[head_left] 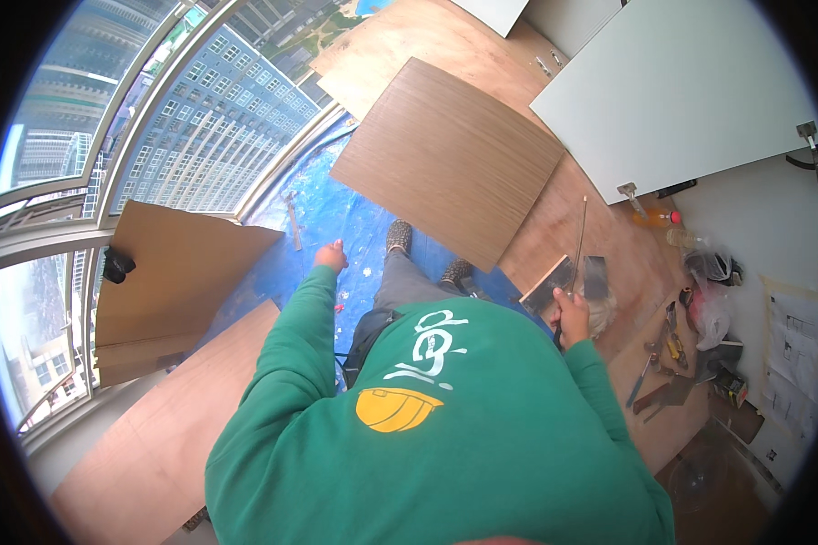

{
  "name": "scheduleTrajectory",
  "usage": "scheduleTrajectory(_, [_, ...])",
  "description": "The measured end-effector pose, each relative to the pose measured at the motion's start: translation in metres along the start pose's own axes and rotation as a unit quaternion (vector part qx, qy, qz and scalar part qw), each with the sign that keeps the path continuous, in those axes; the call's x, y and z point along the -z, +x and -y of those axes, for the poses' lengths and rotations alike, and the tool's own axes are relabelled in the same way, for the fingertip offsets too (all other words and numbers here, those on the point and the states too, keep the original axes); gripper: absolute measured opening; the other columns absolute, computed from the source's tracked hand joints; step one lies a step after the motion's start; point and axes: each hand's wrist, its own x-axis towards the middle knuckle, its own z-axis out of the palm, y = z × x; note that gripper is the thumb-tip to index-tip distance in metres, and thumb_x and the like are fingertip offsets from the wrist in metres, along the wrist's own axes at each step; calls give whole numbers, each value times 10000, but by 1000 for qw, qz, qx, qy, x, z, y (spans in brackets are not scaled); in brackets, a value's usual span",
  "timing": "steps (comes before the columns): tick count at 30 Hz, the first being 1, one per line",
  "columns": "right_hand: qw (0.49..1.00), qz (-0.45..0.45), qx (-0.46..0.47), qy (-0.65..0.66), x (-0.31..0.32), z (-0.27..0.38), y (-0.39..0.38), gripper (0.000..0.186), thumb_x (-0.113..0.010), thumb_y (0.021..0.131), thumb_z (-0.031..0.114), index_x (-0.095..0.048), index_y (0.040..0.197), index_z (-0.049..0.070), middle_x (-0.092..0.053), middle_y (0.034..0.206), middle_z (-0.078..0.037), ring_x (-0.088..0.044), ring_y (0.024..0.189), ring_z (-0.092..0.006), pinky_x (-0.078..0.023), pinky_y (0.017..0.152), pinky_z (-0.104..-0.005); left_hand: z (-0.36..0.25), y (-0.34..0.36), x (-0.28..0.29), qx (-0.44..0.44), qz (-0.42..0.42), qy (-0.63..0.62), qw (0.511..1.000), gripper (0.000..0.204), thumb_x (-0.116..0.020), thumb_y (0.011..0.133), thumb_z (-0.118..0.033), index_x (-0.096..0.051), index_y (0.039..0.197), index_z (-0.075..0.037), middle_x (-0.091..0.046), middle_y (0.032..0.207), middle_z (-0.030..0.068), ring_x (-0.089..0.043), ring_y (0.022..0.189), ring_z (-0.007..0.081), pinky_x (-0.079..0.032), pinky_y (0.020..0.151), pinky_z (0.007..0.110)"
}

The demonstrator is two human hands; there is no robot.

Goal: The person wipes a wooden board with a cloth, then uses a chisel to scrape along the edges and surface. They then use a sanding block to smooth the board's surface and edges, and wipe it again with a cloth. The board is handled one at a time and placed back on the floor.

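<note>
My left hand (332, 255) hangs over the blue sheet (311, 213) with its fingers curled in, and nothing shows in it. To the right, my right hand (571, 316) is closed. A dark rectangular block with a pale wooden edge (545, 287) is right beside its fingers, and a thin rod (582, 232) runs away from near the hand. Which of these it grips, if any, I cannot make out. Ahead of both hands is a wood-grain panel (450, 159). Another small dark rectangular piece (595, 277) lies by my right hand.
A brown cardboard sheet (168, 272) leans by the windows at left, above a plywood board (173, 427). At right, a large pale panel with hinges (673, 100) is beside an orange bottle (656, 218), a plastic bag (711, 309) and several hand tools (671, 350).
</note>
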Motion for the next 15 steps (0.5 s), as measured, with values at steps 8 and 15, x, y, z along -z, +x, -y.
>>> scheduleTrajectory(8, [983,26,178,24,-32,5,7,301,-745,982,256,-601,817,50,-556,649,-4,-526,525,-88,-464,520,-264,69,-53,65,111,-121,-114,980,409,-538,1049,-340,-688,1053,41,-744,881,125,-732,700,243,-583,696,400])
scheduleTrajectory(15, [986,-12,157,-54,-46,5,20,211,-701,978,131,-647,1101,-32,-577,716,-9,-533,526,-95,-481,508,-256,-7,-40,87,-33,-87,60,994,489,-661,956,-291,-591,1387,-70,-727,1187,175,-698,1126,322,-548,950,423])
